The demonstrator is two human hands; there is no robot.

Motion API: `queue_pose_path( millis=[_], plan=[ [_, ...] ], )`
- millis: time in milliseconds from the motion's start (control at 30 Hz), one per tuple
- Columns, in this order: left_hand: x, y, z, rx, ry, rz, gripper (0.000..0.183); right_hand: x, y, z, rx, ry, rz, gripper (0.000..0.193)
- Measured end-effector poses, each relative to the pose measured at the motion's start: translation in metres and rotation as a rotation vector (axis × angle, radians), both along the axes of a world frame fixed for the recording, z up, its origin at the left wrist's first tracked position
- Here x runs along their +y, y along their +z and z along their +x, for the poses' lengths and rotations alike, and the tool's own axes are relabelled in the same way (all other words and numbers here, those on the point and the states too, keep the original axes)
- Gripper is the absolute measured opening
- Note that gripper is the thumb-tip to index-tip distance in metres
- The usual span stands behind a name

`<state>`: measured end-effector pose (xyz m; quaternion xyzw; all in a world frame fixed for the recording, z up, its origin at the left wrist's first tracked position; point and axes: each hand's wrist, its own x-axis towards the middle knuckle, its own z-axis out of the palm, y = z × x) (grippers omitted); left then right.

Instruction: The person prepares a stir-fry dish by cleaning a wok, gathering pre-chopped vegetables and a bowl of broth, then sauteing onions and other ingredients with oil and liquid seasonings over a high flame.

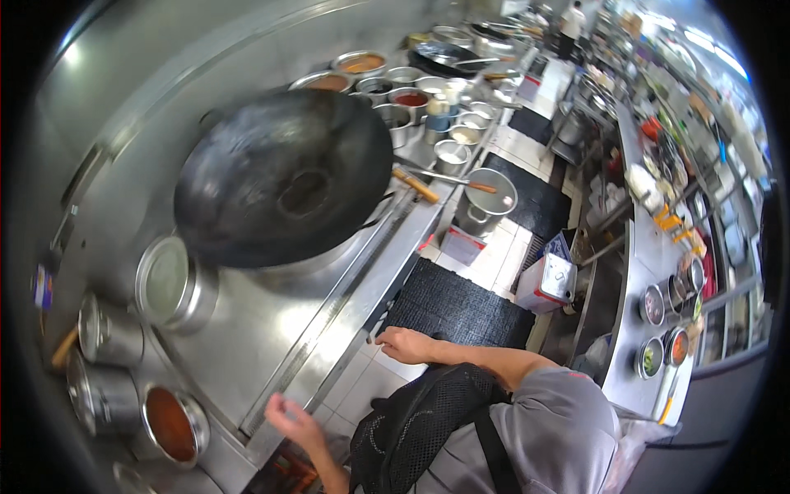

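My left hand (296, 422) hovers at the front edge of the steel stove (247, 333), empty, its slightly blurred fingers loosely apart. My right hand (405, 345) is low by the stove's front side, fingers curled, close to a small dark knob or lever (370, 338). Whether it grips anything is hidden. A large black wok (284, 160) sits tilted over the burner, its dark inside facing me. Behind its right side, a wooden-handled utensil (415, 184) lies on the stove edge.
Left of the wok stand a steel pot (169, 284), lidded pots (103, 395) and a pot of red sauce (173, 424). Sauce containers (410, 99) crowd the far stove. A tall pot (485, 202) borders the aisle; a black mat (461, 305) covers the floor. A counter (629, 329) runs along the right.
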<state>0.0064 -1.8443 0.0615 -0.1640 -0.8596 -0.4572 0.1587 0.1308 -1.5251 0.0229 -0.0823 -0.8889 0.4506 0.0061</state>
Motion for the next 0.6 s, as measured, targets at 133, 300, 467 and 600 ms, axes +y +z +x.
queue_pose_path(
  millis=[133,300,467,600],
  plan=[
    [0.203,0.042,0.041,-0.063,-0.484,-0.032,0.023,0.103,0.007,0.086,0.069,-0.186,0.048,0.028],
    [0.455,0.044,0.117,-0.150,-0.946,-0.017,0.016,0.264,-0.032,0.233,0.121,-0.619,0.065,0.029],
    [0.632,0.049,0.199,-0.104,-1.197,-0.139,0.015,0.423,-0.010,0.360,-0.064,-0.920,-0.097,0.031],
    [0.741,0.062,0.229,-0.099,-1.260,-0.134,0.014,0.571,0.055,0.392,0.093,-0.983,0.023,0.029]
  ],
)
